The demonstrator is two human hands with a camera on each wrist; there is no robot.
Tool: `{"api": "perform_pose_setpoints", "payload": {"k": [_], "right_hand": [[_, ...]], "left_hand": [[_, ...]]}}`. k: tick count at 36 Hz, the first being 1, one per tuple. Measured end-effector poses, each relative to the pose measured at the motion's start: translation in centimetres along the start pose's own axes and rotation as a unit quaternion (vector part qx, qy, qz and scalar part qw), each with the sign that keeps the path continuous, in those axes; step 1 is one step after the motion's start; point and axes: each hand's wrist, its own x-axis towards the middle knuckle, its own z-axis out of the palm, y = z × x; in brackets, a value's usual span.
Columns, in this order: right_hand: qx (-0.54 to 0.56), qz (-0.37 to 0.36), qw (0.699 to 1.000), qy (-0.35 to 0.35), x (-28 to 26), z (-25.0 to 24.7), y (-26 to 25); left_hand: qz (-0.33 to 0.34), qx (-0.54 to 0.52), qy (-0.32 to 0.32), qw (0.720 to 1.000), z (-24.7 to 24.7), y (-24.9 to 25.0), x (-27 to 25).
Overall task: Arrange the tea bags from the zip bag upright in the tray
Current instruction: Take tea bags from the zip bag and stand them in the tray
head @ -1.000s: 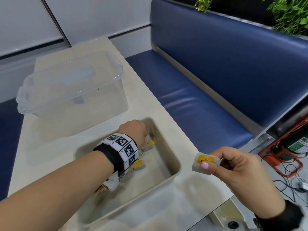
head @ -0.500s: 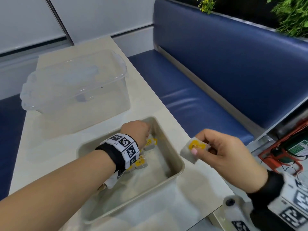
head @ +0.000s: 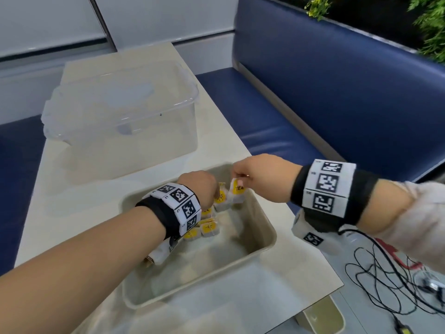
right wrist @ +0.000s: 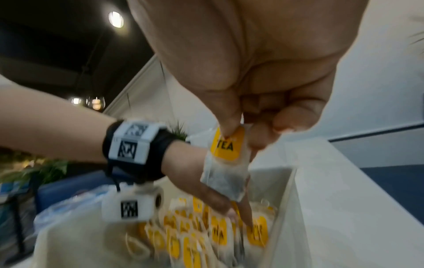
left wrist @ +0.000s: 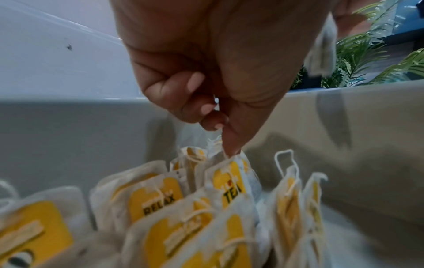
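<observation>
A tea bag (right wrist: 226, 163) with a yellow TEA label hangs pinched in the right hand (head: 262, 179) above the tray (head: 262, 239) at frame centre. Below it, upright tea bags (left wrist: 160, 197) stand in rows; the left hand (head: 199, 186), fingers curled, touches one with a fingertip. A clear container (head: 120, 116) sits upper left on the surface (head: 277, 292).
</observation>
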Motion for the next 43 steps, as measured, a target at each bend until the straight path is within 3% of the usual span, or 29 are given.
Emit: {"api": "perform_pose_setpoints", "payload": {"k": [14,18,25,36,43], "right_hand": [[-0.169,-0.013,0.980,-0.100,4.7,1.5,-2.7],[-0.214,-0.014,0.969,-0.122,5.6,2.1,-3.5],[-0.233,0.021,0.963,-0.135,7.0,3.1,-4.4],[-0.246,0.065,0.956,-0.146,7.7,3.1,-4.7],[-0.255,0.073,0.951,-0.159,7.7,2.9,-5.3]], "left_hand": [[0.036,-0.029,0.002,0.999,0.9,-1.7,-0.4],[0.008,-0.034,0.003,0.999,0.9,-1.7,-0.5],[-0.023,-0.062,-0.008,0.998,1.4,-2.0,-0.1],[-0.009,-0.093,-0.011,0.996,1.3,-2.5,-0.6],[-0.030,-0.099,0.019,0.994,1.2,-2.0,-0.6]]}}
